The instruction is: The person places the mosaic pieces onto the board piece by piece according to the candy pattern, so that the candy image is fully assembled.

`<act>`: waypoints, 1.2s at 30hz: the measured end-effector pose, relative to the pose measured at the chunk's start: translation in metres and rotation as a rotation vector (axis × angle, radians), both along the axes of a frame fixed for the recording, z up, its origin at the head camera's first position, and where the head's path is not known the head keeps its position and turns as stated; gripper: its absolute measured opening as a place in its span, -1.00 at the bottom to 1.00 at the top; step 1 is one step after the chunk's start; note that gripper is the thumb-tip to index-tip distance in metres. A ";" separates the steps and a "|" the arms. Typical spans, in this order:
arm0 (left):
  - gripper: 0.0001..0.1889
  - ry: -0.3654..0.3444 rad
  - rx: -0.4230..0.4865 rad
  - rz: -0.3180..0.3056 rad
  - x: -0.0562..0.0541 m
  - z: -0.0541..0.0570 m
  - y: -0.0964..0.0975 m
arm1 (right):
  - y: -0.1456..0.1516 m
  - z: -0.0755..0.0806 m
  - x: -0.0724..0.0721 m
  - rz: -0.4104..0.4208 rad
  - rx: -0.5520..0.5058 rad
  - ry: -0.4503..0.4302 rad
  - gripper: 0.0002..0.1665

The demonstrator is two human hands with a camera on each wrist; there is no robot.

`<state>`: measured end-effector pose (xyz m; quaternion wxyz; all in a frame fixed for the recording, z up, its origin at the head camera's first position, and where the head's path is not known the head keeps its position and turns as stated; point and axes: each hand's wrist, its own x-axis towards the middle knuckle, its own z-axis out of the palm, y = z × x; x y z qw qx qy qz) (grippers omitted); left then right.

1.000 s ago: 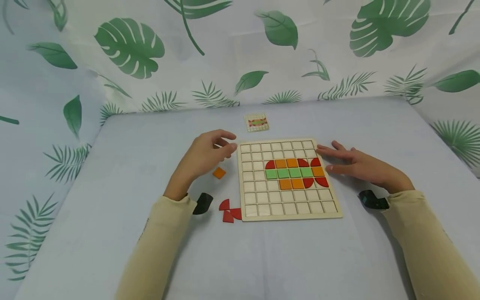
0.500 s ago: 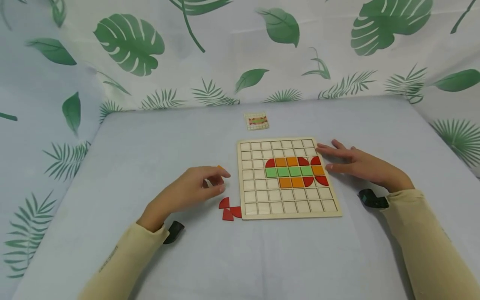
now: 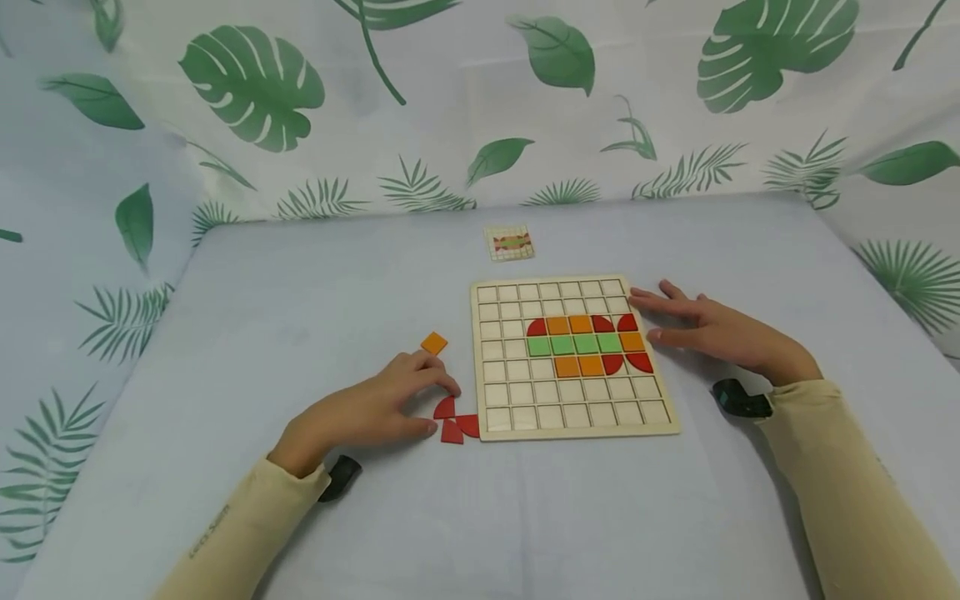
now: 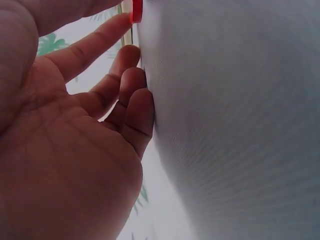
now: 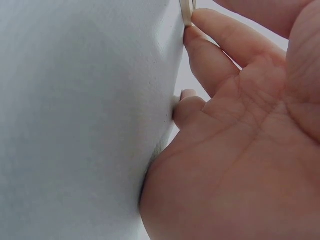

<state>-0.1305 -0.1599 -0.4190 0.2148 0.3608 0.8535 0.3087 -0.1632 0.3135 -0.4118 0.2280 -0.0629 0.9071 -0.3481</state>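
In the head view my left hand (image 3: 367, 408) is at the loose red quarter-round tiles (image 3: 444, 407) left of the grid board. Its thumb and index finger are spread, one on each side of the top red tile. The left wrist view shows the edge of a red tile (image 4: 136, 11) by the index fingertip, and the other fingertips low at the cloth. My right hand (image 3: 723, 333) rests on the table, its fingertips touching the right edge of the wooden grid board (image 3: 577, 417). The board carries red, orange and green tiles (image 3: 573, 344) in its middle rows.
A loose orange square tile (image 3: 434, 342) lies on the cloth just beyond my left hand. Behind the board lies a small pattern card (image 3: 511, 242). A leaf-printed curtain (image 3: 420, 100) stands behind the pale-covered table (image 3: 300, 275).
My left hand has moved from the board's upper left corner, past the orange tile, down to the red tiles, uncovering the orange tile again. My right hand has stayed at the board's edge.
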 end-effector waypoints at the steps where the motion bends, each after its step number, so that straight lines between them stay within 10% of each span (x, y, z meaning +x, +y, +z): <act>1: -0.62 0.010 0.003 -0.007 0.000 0.000 0.000 | 0.000 0.000 0.000 0.001 0.001 0.001 -0.12; 16: -0.87 0.303 0.076 -0.003 -0.001 -0.007 0.004 | 0.003 -0.004 -0.002 0.002 0.003 0.004 -0.13; 21: -0.86 0.197 0.164 0.107 -0.005 -0.008 0.001 | 0.002 -0.003 -0.001 0.005 -0.001 0.007 -0.13; 29: -0.83 -0.174 0.279 0.291 -0.012 -0.008 -0.003 | 0.003 -0.003 0.002 -0.018 0.013 -0.015 -0.12; 36: -0.71 -0.197 0.328 0.325 -0.020 0.009 -0.001 | 0.002 -0.002 0.000 0.003 0.004 0.000 -0.13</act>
